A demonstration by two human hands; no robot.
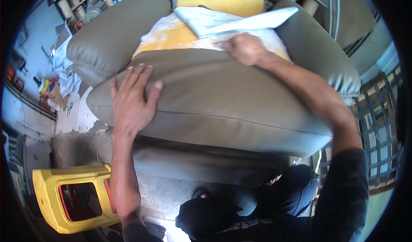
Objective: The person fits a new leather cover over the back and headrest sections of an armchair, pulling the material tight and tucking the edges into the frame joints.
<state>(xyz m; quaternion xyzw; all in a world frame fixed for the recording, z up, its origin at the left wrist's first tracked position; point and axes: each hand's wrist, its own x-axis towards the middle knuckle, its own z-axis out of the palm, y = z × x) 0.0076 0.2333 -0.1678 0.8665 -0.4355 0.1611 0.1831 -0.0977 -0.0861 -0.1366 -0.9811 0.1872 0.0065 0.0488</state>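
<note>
The cushion (214, 109) lies across the armchair (111, 40), long axis going left-right, just in front of the person. Left hand (131, 98) is flat on its near-left part, fingers spread — right hand (244, 48) is at the far edge, approx. where yellow foam (171, 36) shows, fingers curled down; what it pinches I cannot tell.

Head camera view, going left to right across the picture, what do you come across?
Yellow plastic stool → left hand flat on the grey-green armchair cushion → right hand at the cushion's far edge → padded chair arm → metal grille.
</note>
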